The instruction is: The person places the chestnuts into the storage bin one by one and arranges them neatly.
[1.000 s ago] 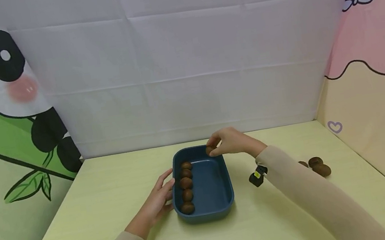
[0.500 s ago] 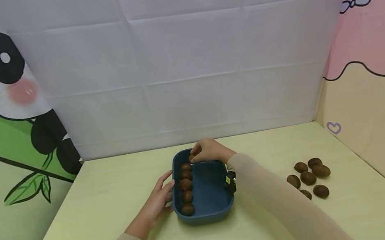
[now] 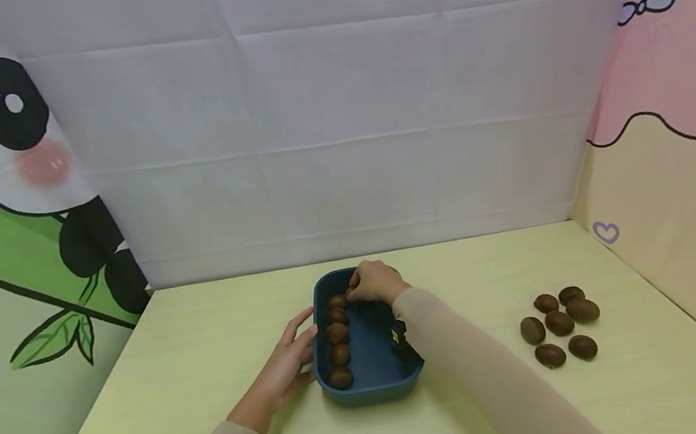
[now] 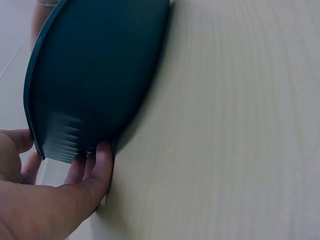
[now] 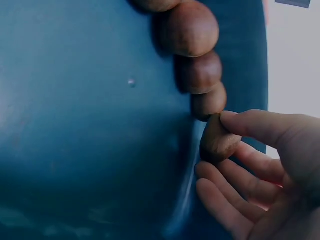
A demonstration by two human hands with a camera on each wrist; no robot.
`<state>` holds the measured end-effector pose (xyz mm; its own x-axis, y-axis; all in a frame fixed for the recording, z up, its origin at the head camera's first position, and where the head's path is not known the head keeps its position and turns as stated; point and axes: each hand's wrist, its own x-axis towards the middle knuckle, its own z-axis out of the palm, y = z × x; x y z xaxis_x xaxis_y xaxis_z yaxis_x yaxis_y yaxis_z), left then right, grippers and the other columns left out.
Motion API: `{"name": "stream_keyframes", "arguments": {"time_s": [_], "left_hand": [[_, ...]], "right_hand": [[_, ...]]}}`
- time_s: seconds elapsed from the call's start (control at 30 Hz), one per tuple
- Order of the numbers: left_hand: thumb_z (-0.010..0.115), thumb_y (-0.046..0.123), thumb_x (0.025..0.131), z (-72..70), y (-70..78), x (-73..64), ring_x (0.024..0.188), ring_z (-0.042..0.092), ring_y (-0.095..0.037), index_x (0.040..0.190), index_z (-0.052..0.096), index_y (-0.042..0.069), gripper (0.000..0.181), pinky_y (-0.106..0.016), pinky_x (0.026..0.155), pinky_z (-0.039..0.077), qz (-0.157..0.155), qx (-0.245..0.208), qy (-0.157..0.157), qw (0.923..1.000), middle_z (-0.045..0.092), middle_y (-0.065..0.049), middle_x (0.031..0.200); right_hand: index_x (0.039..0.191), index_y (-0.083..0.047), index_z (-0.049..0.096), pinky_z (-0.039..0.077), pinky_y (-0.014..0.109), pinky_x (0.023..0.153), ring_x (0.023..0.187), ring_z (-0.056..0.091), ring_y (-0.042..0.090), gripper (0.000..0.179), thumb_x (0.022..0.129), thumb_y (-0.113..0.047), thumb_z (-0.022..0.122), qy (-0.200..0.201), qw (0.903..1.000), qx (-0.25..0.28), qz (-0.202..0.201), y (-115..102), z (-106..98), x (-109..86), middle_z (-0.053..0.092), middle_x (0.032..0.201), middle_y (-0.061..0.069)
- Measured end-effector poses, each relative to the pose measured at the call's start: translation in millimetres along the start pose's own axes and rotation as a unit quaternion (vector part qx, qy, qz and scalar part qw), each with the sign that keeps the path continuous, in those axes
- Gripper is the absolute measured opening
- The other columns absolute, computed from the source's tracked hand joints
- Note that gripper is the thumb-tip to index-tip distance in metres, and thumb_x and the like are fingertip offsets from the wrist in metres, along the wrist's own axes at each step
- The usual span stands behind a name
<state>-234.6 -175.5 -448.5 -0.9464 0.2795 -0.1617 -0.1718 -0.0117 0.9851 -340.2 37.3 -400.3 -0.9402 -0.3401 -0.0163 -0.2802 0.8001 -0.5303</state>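
Observation:
In the head view a dark blue rectangular box [image 3: 375,395] stands at mid-table. Several chestnuts [image 3: 337,333] line up along its left inner wall. My right hand [image 3: 376,282] reaches over the far end. The right wrist view shows its thumb and fingers pinching a chestnut [image 5: 219,142] at the end of the row, very close to the last one there. From outside, my left hand [image 3: 284,365] rests its extended fingers on the box's left wall. In the left wrist view its fingers [image 4: 102,165] touch that wall.
To the right on the pale wooden table [image 3: 478,407], several loose chestnuts [image 3: 560,322] lie in a cluster. A white cloth backdrop [image 3: 348,172] rises behind the table. Printed cartoon panels stand at both sides.
My right hand has moved left from the box's far right corner with the chestnut, then lowered it towards the row's far end. The left hand has stayed put.

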Motion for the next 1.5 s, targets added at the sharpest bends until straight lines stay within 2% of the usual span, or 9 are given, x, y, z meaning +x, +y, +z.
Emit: {"name": "stream_keyframes", "arguments": {"time_s": [0.1,0.23,0.53,0.9,1.1,1.3,1.5], "left_hand": [[0.047,0.04,0.107,-0.1,-0.4,-0.2,0.125,0.057,-0.033,0.159,0.018,0.026,0.061,-0.048,0.091,0.05,0.0,-0.001,0.0,1.0,0.051,-0.027,0.142],[0.047,0.041,0.107,-0.5,0.1,-0.8,0.126,0.056,-0.033,0.159,0.018,0.026,0.062,-0.049,0.092,0.05,0.002,-0.001,-0.002,1.0,0.05,-0.026,0.142],[0.047,0.041,0.107,-0.4,0.3,-1.4,0.125,0.056,-0.033,0.159,0.018,0.026,0.061,-0.047,0.09,0.051,0.001,0.0,-0.001,1.0,0.05,-0.026,0.143],[0.045,0.041,0.108,-0.3,0.2,-0.8,0.124,0.057,-0.032,0.16,0.018,0.026,0.061,-0.046,0.09,0.051,0.001,-0.001,-0.003,1.0,0.052,-0.026,0.141],[0.045,0.04,0.108,0.6,-1.2,-0.3,0.122,0.059,-0.03,0.159,0.018,0.026,0.06,-0.045,0.088,0.051,0.003,-0.002,-0.001,1.0,0.052,-0.026,0.141],[0.045,0.04,0.108,1.0,-1.8,-0.9,0.124,0.057,-0.031,0.159,0.019,0.026,0.059,-0.046,0.09,0.051,0.002,-0.002,-0.001,1.0,0.051,-0.026,0.142],[0.047,0.04,0.107,1.8,-1.2,-0.9,0.126,0.056,-0.033,0.158,0.022,0.027,0.059,-0.047,0.091,0.05,0.002,0.003,0.009,1.0,0.051,-0.024,0.142]], "right_hand": [[0.094,-0.011,0.079,0.053,0.038,0.081,0.092,0.067,0.023,0.009,0.088,-0.018,0.077,-0.002,0.9999,-0.01,0.002,2,4,-0.5,0.073,0.105,0.005],[0.102,-0.008,0.078,0.053,0.039,0.085,0.099,0.066,0.026,0.017,0.088,-0.016,0.076,0.007,0.9996,-0.026,0.002,3,7,-0.8,0.072,0.109,0.008],[0.108,-0.005,0.076,0.053,0.04,0.085,0.1,0.066,0.028,0.024,0.087,-0.017,0.076,0.005,0.9996,-0.027,-0.005,2,5,-2.4,0.071,0.111,0.011],[0.12,-0.003,0.071,0.051,0.039,0.09,0.105,0.064,0.027,0.04,0.081,-0.011,0.078,-0.013,0.9993,-0.019,-0.029,-10,-16,-8.6,0.069,0.118,0.011],[0.118,-0.002,0.071,0.051,0.038,0.085,0.095,0.062,0.024,0.037,0.084,-0.013,0.079,-0.015,0.9973,-0.009,-0.071,-9,-24,-17.2,0.069,0.111,0.012],[0.119,-0.004,0.07,0.05,0.038,0.089,0.103,0.063,0.024,0.037,0.088,-0.02,0.08,-0.017,0.9957,-0.005,-0.091,-4,-36,-30.4,0.068,0.111,0.01],[0.121,-0.003,0.069,0.051,0.037,0.089,0.105,0.065,0.024,0.033,0.092,-0.017,0.075,-0.016,0.9939,-0.006,-0.109,5,-50,-47.7,0.07,0.113,0.011]]}}
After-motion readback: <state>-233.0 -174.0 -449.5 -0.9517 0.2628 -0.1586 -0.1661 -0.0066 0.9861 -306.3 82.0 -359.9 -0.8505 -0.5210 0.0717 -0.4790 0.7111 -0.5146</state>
